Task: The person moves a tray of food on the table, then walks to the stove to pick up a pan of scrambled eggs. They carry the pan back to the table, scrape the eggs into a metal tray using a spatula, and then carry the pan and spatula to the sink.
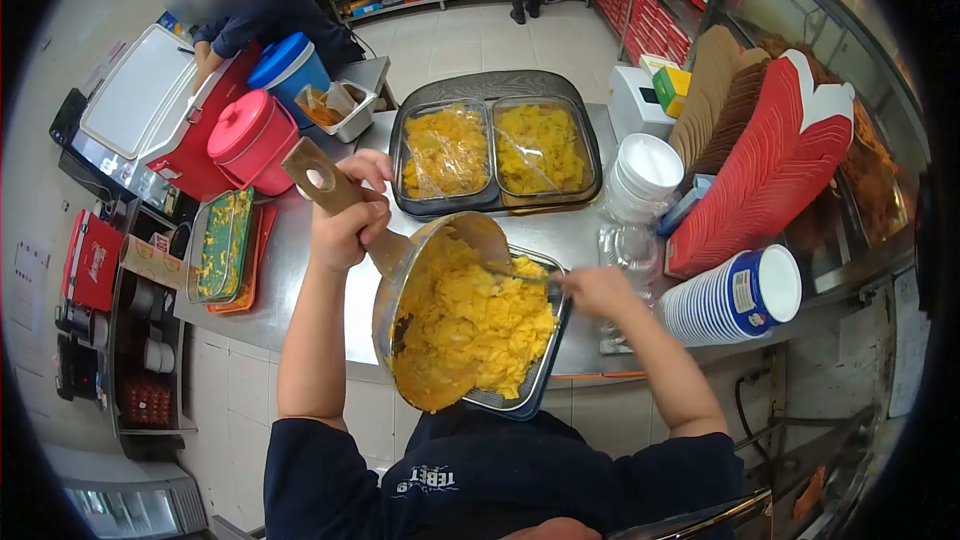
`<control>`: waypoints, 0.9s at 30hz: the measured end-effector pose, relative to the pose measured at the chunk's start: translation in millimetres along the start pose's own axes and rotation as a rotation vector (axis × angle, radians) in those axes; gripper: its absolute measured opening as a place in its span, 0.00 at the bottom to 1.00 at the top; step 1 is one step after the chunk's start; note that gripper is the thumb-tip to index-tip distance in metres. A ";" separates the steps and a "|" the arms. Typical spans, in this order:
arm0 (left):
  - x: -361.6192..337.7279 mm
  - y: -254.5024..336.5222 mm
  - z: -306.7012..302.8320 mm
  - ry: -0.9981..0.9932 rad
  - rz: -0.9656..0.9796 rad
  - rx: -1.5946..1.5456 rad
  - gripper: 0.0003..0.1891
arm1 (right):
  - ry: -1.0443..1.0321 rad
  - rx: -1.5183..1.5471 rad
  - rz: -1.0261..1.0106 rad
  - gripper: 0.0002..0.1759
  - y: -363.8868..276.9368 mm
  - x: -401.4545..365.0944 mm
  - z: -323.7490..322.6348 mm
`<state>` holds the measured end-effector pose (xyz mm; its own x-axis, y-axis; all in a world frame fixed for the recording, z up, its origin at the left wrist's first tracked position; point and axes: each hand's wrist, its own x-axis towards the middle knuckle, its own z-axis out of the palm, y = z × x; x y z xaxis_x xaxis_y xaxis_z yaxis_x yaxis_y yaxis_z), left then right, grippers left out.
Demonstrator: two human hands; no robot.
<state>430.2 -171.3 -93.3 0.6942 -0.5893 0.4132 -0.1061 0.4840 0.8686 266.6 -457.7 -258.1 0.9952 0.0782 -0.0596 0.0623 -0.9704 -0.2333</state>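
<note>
My left hand (350, 215) is wrapped round the wooden handle (325, 180) of a large pan (384, 325). The pan is tilted on its side over a clear-walled tray (545, 365), its opening facing right. Soft yellow food (480, 325), like scrambled egg, lies in the pan and spills across into the tray. My right hand (600, 295) is closed on a thin-handled utensil (515, 273), whose working end is buried in the food, so its kind is hidden.
Beyond the pan stand two film-covered containers of yellow food (447, 150). On the left are a green-lined tray (222, 250), a pink bucket (255, 135) and a blue jug (290, 75). White-blue cups (715, 295) and red cartons (750, 160) crowd the right. A co-worker (255, 0) leans over a cooler.
</note>
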 end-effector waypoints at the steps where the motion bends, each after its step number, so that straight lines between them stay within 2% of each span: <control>1: -0.3 -0.8 1.0 -0.003 -0.002 -0.005 0.08 | -0.012 0.123 -0.004 0.17 -8.6 -10.1 11.4; 3: -1.4 -2.0 1.7 0.092 0.036 0.064 0.08 | 0.066 0.104 -0.046 0.16 -19.4 -31.5 2.0; 6: -2.9 2.5 12.7 0.080 0.031 0.072 0.07 | 0.093 0.091 0.012 0.15 -41.8 -53.1 -38.4; 8: -4.0 4.0 22.9 0.087 0.037 0.100 0.07 | 0.116 0.081 0.048 0.14 -51.0 -60.0 1.5; 10: -4.0 5.0 32.0 0.096 0.012 0.132 0.07 | 0.176 0.040 0.086 0.15 -62.7 -68.1 12.2; 14: -3.5 12.8 39.6 0.098 -0.009 0.180 0.08 | 0.246 0.145 0.206 0.15 -79.3 -103.4 -26.8; 19: 0.6 13.7 59.5 0.137 -0.027 0.259 0.10 | 0.199 0.174 0.279 0.15 -106.8 -111.2 44.3; 22: 2.8 18.9 66.2 0.148 -0.041 0.239 0.10 | 0.250 0.240 0.338 0.16 -114.6 -118.0 32.7; 27: 9.9 33.7 63.8 0.150 -0.043 0.239 0.11 | 0.287 0.248 0.455 0.17 -123.9 -121.9 64.0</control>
<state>388.1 -202.1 -42.6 0.7977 -0.4950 0.3445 -0.2262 0.2841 0.9318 132.7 -332.4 -284.0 0.9008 -0.4314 0.0504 -0.3604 -0.8071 -0.4678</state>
